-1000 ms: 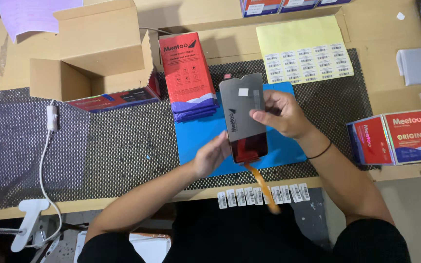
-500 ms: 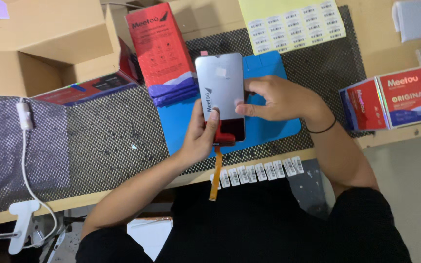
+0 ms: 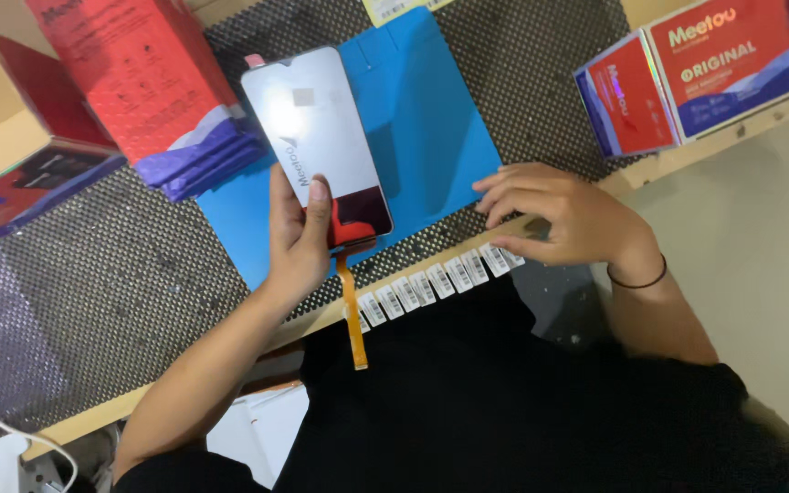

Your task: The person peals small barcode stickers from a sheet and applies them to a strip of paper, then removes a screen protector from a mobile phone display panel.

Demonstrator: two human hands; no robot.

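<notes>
Here, left hand [image 3: 296, 239] fingers clamped around phone screen [image 3: 315, 146]; right hand [image 3: 563, 215] fingers spread loose over label strip [image 3: 440, 279].

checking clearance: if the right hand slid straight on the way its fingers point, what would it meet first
Probably the phone screen panel held in the left hand; the right hand points left across the blue mat. Depth unclear.

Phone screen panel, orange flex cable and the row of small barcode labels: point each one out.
phone screen panel [image 3: 314, 137], head view, on the middle of its glossy grey face.
orange flex cable [image 3: 352, 315], head view, midway along the hanging strip.
row of small barcode labels [image 3: 426, 285], head view, on a label near the row's middle.
</notes>
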